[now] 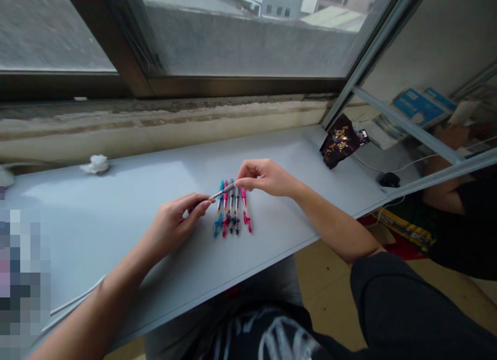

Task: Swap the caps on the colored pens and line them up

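Both of my hands hold one pen (222, 193) above the grey table (116, 210). My left hand (176, 220) is closed round its dark lower end. My right hand (264, 176) pinches its pale upper end between thumb and fingers. Just beneath the held pen lies a row of several pens (232, 212) side by side on the table, with blue, pink and black caps.
A crumpled white tissue (95, 164) lies at the back left. A dark snack bag (339, 141) stands at the back right by the window frame. A white cable (73, 301) runs along the near left edge. Another person's arm (446, 168) shows behind the glass partition at right.
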Demonstrator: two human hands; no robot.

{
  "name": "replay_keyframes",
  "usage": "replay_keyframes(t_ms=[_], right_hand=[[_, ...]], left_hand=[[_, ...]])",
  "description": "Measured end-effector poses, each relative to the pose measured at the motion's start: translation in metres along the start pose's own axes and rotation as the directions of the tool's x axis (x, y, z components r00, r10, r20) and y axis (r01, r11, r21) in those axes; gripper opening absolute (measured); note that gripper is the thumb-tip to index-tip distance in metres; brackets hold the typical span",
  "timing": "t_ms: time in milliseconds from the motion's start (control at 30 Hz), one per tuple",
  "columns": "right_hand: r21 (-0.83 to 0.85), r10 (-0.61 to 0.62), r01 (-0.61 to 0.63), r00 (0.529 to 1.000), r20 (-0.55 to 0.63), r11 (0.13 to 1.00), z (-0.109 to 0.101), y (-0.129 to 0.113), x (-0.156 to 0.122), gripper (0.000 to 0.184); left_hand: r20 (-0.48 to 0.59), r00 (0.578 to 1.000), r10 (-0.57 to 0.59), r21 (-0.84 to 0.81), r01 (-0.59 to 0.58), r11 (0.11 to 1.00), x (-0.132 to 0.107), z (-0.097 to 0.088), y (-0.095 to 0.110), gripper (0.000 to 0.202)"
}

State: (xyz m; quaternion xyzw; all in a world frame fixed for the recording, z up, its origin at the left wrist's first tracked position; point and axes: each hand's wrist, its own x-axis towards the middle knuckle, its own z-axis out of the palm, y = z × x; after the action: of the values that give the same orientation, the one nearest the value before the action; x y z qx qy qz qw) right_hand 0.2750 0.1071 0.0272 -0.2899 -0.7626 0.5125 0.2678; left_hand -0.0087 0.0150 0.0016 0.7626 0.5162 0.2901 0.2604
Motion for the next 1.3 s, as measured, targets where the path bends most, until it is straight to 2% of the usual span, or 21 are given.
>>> replay_keyframes(t_ms=[67,200,333,400,500,567,667,733,833,900,933,967,1000,1033,1067,1100,1167,1300], right_hand=[[-0.049,0.053,-0.053,0.999,0.002,0.997,0.001,0.000,0.000,0.062],[0.019,-0.018,0.018,1.000,0.007,1.000,0.003,0.001,0.001,0.050],[-0.061,0.021,-0.022,1.000,-0.019,0.998,0.002,0.001,0.000,0.056],[-0.084,-0.021,0.019,1.000,-0.021,0.996,0.001,0.001,-0.001,0.045],[-0.089,-0.069,0.074,0.996,0.065,0.993,0.000,-0.001,-0.001,0.036],[-0.160,-0.047,0.061,0.995,0.092,0.985,0.002,-0.002,-0.001,0.046],[-0.219,0.016,0.002,0.997,0.079,0.976,0.006,-0.002,0.000,0.060],[-0.176,0.077,-0.062,0.994,0.078,0.982,0.009,-0.001,0.000,0.061],[-0.062,0.152,-0.145,0.982,0.110,0.987,0.011,-0.001,0.000,0.061],[0.027,0.171,-0.174,0.982,0.086,0.984,0.012,-0.001,0.001,0.061],[0.070,0.177,-0.181,0.983,0.056,0.981,0.013,-0.001,0.001,0.062],[0.108,0.182,-0.183,0.983,0.020,0.977,0.014,-0.001,0.002,0.063],[0.140,0.185,-0.182,0.983,-0.013,0.973,0.016,0.000,0.003,0.064],[0.164,0.187,-0.179,0.982,-0.034,0.970,0.018,0.000,0.003,0.065],[0.178,0.188,-0.177,0.981,-0.045,0.968,0.019,0.001,0.003,0.064],[0.183,0.188,-0.176,0.981,-0.047,0.967,0.021,0.002,0.004,0.064],[0.180,0.188,-0.179,0.982,-0.034,0.967,0.024,0.003,0.003,0.064],[0.134,0.204,-0.204,0.979,0.011,0.970,0.025,0.003,0.002,0.061]], left_hand=[[0.009,1.000,0.003,-0.001,-0.003,1.000,0.000,0.000,-0.002,0.045],[-0.011,1.000,-0.005,0.000,0.005,1.000,0.000,0.000,-0.004,0.047],[0.017,1.000,0.007,0.000,-0.007,1.000,-0.001,-0.001,-0.005,0.047],[0.008,1.000,0.002,0.009,-0.002,1.000,-0.001,-0.002,-0.004,0.047],[0.011,1.000,0.015,0.019,-0.015,1.000,-0.002,-0.003,-0.004,0.047],[0.022,0.998,0.056,0.028,-0.057,0.998,-0.003,-0.002,-0.005,0.046],[-0.053,0.983,0.178,0.113,-0.171,0.979,-0.005,0.001,-0.009,0.041],[-0.107,0.951,0.290,0.230,-0.260,0.938,-0.006,0.003,-0.011,0.037],[-0.115,0.901,0.417,0.375,-0.349,0.859,-0.008,0.002,-0.008,0.026],[-0.135,0.892,0.431,0.373,-0.358,0.856,-0.010,0.002,-0.001,0.019],[-0.152,0.896,0.418,0.329,-0.353,0.876,-0.011,0.002,0.004,0.022],[-0.136,0.904,0.406,0.254,-0.364,0.896,-0.012,0.002,0.010,0.029],[-0.050,0.902,0.430,0.168,-0.416,0.894,-0.013,0.002,0.017,0.032],[0.067,0.881,0.468,0.071,-0.472,0.879,-0.014,0.002,0.023,0.033],[0.141,0.859,0.493,-0.009,-0.496,0.868,-0.016,0.003,0.029,0.031],[0.214,0.844,0.491,-0.072,-0.488,0.870,-0.017,0.004,0.033,0.032],[0.250,0.844,0.474,-0.122,-0.458,0.880,-0.021,0.007,0.039,0.033],[0.217,0.848,0.483,-0.123,-0.467,0.876,-0.024,0.010,0.039,0.007]])
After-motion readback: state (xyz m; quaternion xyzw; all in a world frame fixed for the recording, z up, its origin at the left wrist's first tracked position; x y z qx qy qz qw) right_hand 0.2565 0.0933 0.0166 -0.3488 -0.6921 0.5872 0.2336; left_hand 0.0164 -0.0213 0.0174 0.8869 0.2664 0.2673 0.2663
